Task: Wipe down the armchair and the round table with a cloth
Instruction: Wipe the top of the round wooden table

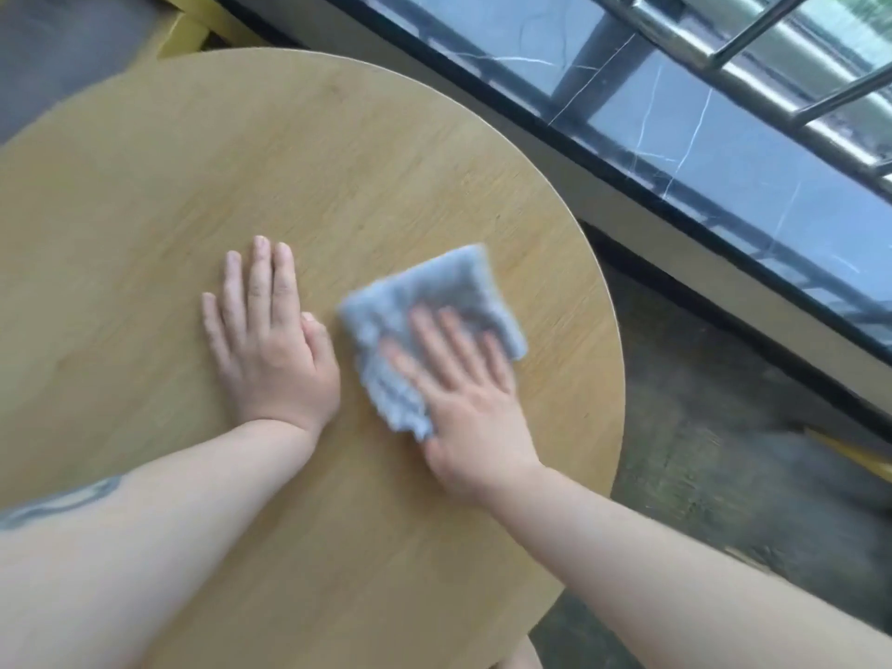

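I have the cloth (425, 325) under my right hand (463, 403), near the right edge of the round table (338, 147). It is grey, fluffy and loosely folded into a rough square, and I judge it light and limp, so it will bunch up unless I keep it pinned. My fingers (434, 330) lie spread and flat on top of it, pressing down, not pinching anything; a palm-down press across its middle looks like the best hold. The blur suggests it slides easily.

My left hand (270, 340) rests flat on bare wood just beside the cloth, fingers straight and together, holding nothing.

The table top is pale wood with fine grain, smooth and hard, with a thin rounded rim. Past its right edge run a rough dark floor and a dark veined stone ledge (724, 152). I cannot see the armchair clearly.
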Tool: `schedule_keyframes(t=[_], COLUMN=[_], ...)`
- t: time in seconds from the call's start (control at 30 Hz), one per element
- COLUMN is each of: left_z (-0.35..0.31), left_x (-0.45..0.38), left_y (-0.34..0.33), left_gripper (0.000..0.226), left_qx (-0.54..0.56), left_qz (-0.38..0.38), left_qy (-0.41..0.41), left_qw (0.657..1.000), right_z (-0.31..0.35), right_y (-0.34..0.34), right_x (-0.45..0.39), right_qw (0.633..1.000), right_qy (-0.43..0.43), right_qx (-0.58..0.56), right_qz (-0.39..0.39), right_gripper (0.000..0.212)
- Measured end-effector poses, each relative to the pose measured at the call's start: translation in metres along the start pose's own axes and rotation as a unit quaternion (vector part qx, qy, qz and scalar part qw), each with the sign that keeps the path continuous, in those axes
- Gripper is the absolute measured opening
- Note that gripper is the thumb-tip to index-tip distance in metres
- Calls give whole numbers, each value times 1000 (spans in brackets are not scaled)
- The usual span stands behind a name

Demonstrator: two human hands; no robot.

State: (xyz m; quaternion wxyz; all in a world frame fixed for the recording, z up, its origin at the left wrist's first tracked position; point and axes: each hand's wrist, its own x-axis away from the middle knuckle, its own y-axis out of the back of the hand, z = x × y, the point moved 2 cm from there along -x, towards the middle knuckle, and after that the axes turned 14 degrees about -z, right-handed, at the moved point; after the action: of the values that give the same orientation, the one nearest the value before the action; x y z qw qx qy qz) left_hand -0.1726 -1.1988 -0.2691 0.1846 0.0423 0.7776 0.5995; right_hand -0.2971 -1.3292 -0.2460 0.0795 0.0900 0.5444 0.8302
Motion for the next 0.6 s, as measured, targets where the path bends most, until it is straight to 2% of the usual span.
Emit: schedule_keyframes(t=[0.03,0.07,0.1,0.13,0.17,0.2,0.23,0.27,0.3,0.37,0.43,0.47,0.5,0.53,0.57,0.6], left_z=[0,-1,-1,-1,-2,-2,-3,-2,-2,0,2,3,3,4,6,9], left_x=[0,0,-1,-1,0,0,0,1,1,1,-1,-1,-2,-2,1,6], left_y=[0,0,0,0,-1,-1,-1,-2,-3,-3,-4,-3,-2,1,5,11], left_gripper=[64,64,64,64,64,63,63,63,63,63,63,63,62,61,60,58], left_qx=[-2,-2,-1,2,5,8,10,12,14,14,29,56,96,142,189,232], left_qz=[2,3,2,1,-1,-2,-4,-8,-11,-19,-32,-38,-41,-41,-40,-39], left_qy=[-6,-8,-5,1,6,9,10,12,14,15,10,15,28,46,59,58], left_qw=[1000,1000,1000,1000,1000,1000,1000,1000,1000,1000,999,998,994,988,979,970], right_z=[-5,-20,-39,-58,-75,-83,-78,-63,-41,0,0,-13,-29,-44,-49,-40], right_y=[3,9,14,21,30,35,32,25,14,-3,-5,-3,0,6,10,8], right_x=[3,-5,-13,-20,-21,-13,0,15,31,51,44,36,32,33,44,61], right_qw=[992,980,982,995,999,982,962,954,964,998,988,982,991,999,983,956], right_qy=[115,187,181,94,-38,-162,-242,-264,-230,-58,151,187,133,5,-150,-260], right_qx=[-13,-14,2,10,7,17,39,58,63,-3,-14,2,13,9,10,18], right_qz=[50,66,57,22,-35,-90,-123,-131,-114,-32,35,29,-4,-52,-105,-137], right_gripper=[74,71,70,69,66,65,65,67,71,76,74,73,73,73,72,72])
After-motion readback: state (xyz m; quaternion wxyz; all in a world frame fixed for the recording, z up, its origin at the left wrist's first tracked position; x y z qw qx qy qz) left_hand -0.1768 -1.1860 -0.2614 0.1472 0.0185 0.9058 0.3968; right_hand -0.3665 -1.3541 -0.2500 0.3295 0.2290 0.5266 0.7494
